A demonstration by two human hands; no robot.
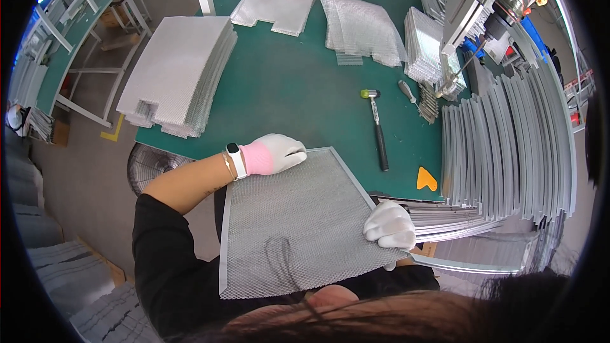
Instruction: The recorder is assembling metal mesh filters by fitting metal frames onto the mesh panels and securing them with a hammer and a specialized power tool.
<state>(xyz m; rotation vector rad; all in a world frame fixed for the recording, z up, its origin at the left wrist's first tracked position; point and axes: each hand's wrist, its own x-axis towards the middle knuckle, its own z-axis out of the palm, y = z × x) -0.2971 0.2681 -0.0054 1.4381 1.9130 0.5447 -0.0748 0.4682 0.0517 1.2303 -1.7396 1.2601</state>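
Observation:
A grey metal mesh panel (286, 222) lies tilted across my lap, against the table's near edge. Metal strips border its left, far and right sides, while the side nearest me shows bare mesh. My left hand (279, 154), in a white glove with a pink cuff, is closed over the panel's far edge. At the right edge, near the close corner, my right hand (389, 225) in a white glove has its fingers curled around the panel. A metal strip (464, 263) runs rightward from beside that hand; whether the hand touches it is hidden.
The green table (273, 82) bears stacked mesh sheets (178, 63), a mallet (379, 133), a screwdriver (407, 91) and an orange scraper-like piece (426, 179). Many metal frame strips (508, 146) stand at the right, below a machine arm (473, 13). A fan (155, 165) stands under the left edge.

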